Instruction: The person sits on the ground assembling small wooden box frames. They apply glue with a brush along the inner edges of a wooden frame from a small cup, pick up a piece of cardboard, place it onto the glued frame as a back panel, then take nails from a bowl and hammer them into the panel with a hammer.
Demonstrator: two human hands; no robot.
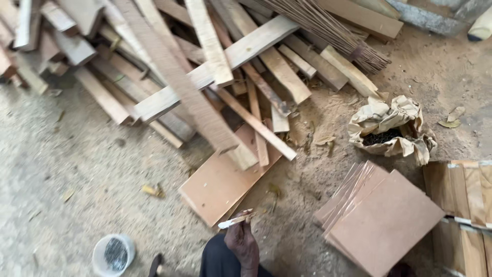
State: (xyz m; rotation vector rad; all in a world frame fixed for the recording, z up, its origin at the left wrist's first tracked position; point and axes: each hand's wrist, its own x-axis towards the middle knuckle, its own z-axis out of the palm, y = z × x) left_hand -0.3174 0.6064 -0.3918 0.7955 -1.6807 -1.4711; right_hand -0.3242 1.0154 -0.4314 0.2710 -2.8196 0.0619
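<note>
pale stick [233, 221], thin and flat, sits at the bottom centre of the frame, pinched at its right end by one hand [243, 245]. i can't tell from this view which of my hands it is; the fingers are closed together on the stick, and the other hand is out of view. the stick points left and slightly down, hovering over the lower edge of a flat brown board [218, 184] that lies on the sandy floor [77, 169]. below the hand i see a dark trouser leg [218, 261].

to the right of the hand, a stack of square brown boards [382, 223] lies fanned out, and at the right edge of the frame there are glossy wooden panels [464, 192]. above the stack, in the middle right, a crumpled paper bag [392, 131] stands open with small dark pieces inside.

at the lower left, a white round tub [113, 255] holds dark grey bits. the upper half of the frame is filled by a loose heap of wooden offcuts and planks [205, 77], crossing each other at many angles. a bundle of thin brown sticks, a broom [328, 31], lies across the heap at the top centre right.
</note>
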